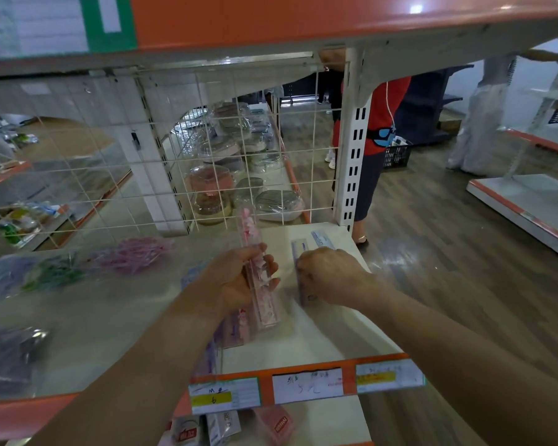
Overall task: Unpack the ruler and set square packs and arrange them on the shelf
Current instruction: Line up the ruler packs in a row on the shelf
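At the right end of the shelf (pixel 319 333), laying rulers.
Left hand (pixel 239 280) grips a pink pack (pixel 250 230) mid-length; right hand (pixel 329 275) curls onto a flat blue ruler (pixel 298 249). A nudge could skew it.

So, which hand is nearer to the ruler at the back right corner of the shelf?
Right. The right hand sits just in front of that ruler, on a second ruler; the left hand is farther left, gripping a pink ruler pack.

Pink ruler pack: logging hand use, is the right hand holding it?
No, the left hand grips the pink ruler pack; the right hand rests on another ruler.
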`<state>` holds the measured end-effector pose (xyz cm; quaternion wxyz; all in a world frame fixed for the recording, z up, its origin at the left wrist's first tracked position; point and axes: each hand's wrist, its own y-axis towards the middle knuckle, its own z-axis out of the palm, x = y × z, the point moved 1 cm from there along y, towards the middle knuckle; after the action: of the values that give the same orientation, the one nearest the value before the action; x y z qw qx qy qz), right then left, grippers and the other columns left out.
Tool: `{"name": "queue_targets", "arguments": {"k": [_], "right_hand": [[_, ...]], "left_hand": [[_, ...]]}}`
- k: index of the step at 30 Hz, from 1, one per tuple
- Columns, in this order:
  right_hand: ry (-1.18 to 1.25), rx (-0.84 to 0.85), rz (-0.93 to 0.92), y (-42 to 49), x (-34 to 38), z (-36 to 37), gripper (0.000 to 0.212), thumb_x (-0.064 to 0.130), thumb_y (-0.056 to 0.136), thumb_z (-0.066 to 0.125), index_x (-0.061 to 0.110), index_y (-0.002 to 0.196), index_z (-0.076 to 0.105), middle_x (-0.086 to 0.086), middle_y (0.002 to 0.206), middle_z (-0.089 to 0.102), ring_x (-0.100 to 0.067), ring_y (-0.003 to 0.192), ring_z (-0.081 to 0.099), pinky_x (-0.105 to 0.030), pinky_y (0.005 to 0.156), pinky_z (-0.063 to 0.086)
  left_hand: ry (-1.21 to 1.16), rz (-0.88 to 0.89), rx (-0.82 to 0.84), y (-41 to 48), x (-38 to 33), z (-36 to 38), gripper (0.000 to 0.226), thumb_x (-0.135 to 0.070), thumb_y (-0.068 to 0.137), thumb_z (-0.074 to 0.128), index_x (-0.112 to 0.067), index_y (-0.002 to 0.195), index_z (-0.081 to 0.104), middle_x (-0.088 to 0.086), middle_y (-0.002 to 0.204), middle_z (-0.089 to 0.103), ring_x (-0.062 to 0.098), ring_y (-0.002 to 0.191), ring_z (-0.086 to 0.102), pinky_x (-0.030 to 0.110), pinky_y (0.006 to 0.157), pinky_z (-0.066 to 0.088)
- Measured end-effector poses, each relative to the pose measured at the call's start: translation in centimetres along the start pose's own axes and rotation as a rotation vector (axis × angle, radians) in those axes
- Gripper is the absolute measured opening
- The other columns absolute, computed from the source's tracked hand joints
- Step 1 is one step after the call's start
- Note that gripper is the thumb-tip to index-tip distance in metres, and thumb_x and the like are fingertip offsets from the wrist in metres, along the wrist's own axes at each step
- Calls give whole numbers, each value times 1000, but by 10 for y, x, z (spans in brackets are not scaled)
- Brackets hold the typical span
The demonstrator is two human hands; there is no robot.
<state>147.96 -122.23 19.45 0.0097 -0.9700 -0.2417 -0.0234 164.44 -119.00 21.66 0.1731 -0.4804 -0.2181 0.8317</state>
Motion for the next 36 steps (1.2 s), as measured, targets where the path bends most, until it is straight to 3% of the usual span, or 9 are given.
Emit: {"name": "queue_targets", "arguments": {"k": [4, 9, 11, 15, 22, 28, 32, 36], "right_hand": [[-2, -27, 3, 1, 0, 2, 23, 24, 94, 47, 13, 106, 63, -4, 110, 63, -24, 101, 58, -32, 77, 39], [110, -41, -3, -6, -27, -11, 24, 22, 94, 43, 19, 104, 65, 1, 108, 60, -22, 105, 55, -42, 90, 47], [87, 4, 37, -14, -41, -10, 22, 23, 96, 41, 20, 102, 62, 3, 108, 59, -20, 108, 55, -40, 92, 46], [83, 46, 77, -23, -46, -4, 31, 32, 99, 41, 19, 121, 58, 1, 127, 57, -21, 116, 52, -41, 99, 44], [62, -12, 143, -24, -44, -4, 33, 36, 99, 41, 18, 120, 60, 3, 126, 56, -20, 116, 48, -38, 99, 40], [21, -10, 11, -26, -14, -13, 44, 47, 95, 45, 22, 131, 52, 0, 135, 47, -22, 131, 37, -43, 104, 34], [19, 17, -89, -20, -4, -3, 40, 53, 90, 48, 23, 116, 59, 5, 125, 54, -19, 125, 43, -43, 98, 37], [11, 82, -126, -18, -14, -6, 43, 53, 90, 50, 24, 120, 58, 6, 129, 53, -18, 126, 43, -44, 99, 38]], "left_hand": [[18, -5, 11, 1, 2, 6, 13, -10, 95, 49, -10, 87, 59, 8, 74, 56, 20, 72, 56, 37, 72, 46], [66, 2, 23, 3, 3, 12, 14, -9, 96, 48, -7, 88, 60, 12, 78, 61, 23, 74, 59, 40, 71, 49], [73, 3, 27, 5, 3, 15, 16, -8, 96, 47, -7, 87, 60, 13, 78, 64, 24, 75, 61, 41, 72, 49], [85, 3, 27, 8, 8, 20, 16, -8, 97, 47, -7, 89, 60, 15, 77, 66, 25, 76, 62, 42, 75, 49], [89, 12, 33, 9, 10, 24, 16, -10, 97, 46, -7, 90, 60, 15, 80, 65, 25, 75, 62, 41, 75, 50], [80, 13, 16, 6, 3, 16, 15, -10, 97, 46, -6, 92, 60, 15, 84, 63, 26, 79, 61, 42, 73, 50], [81, 5, 17, 6, 2, 13, 17, -10, 97, 45, -6, 89, 60, 14, 81, 62, 26, 78, 61, 42, 75, 49], [78, 7, 28, 5, 0, 11, 16, -9, 96, 45, -7, 90, 60, 14, 80, 62, 25, 77, 61, 42, 72, 50]]}}
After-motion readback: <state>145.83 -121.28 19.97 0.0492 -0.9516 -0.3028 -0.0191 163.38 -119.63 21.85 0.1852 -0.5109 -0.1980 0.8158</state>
